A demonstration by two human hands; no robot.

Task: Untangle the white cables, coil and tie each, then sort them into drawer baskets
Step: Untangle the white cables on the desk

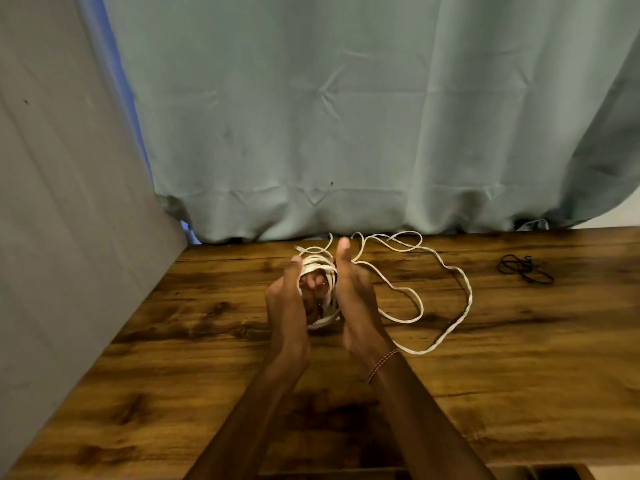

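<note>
A coil of white cable (320,268) is held upright between both hands above the wooden table (207,341). My left hand (287,306) grips the coil's left side, thumb up. My right hand (356,306) grips its right side, thumb raised; a beaded bracelet sits on that wrist. The rest of the white cable (464,289) trails loose to the right in wide loops on the table and runs back under my right wrist. My fingers inside the coil are partly hidden.
A small bunch of thin black ties (524,270) lies on the table at the far right. A grey-green curtain (346,116) hangs behind the table's far edge. A grey wall panel (69,202) borders the left. A drawer opening (554,472) shows at the bottom right.
</note>
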